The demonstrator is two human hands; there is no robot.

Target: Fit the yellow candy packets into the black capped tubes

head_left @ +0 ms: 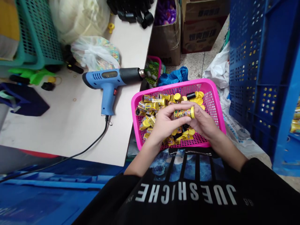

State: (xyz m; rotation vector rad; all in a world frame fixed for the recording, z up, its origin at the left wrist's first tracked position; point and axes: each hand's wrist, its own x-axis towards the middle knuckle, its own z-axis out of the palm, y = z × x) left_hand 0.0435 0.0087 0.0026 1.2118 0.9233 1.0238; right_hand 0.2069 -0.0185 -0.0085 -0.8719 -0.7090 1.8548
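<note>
Over the pink basket [219, 107], both hands meet at a small yellow printed tube [180, 113] with a yellow cap [192, 112]. My left hand [165, 120] is closed around the tube's body, thumb below and fingers above. The fingers of my right hand [203, 121] are at the capped end, pressed against it. Whether the cap is fully seated I cannot tell. Below them the basket holds many similar tubes [150, 106], loose yellow caps [198, 100] and a few black cylinders [191, 95]. The hands hide part of the contents.
A blue heat gun [109, 79] lies on the white table [82, 131], its nozzle over the right edge and its cord trailing left. Plastic bags [93, 51] and green baskets [43, 31] stand behind. Cartons [199, 28] are ahead; a tall blue crate [250, 78] is at right.
</note>
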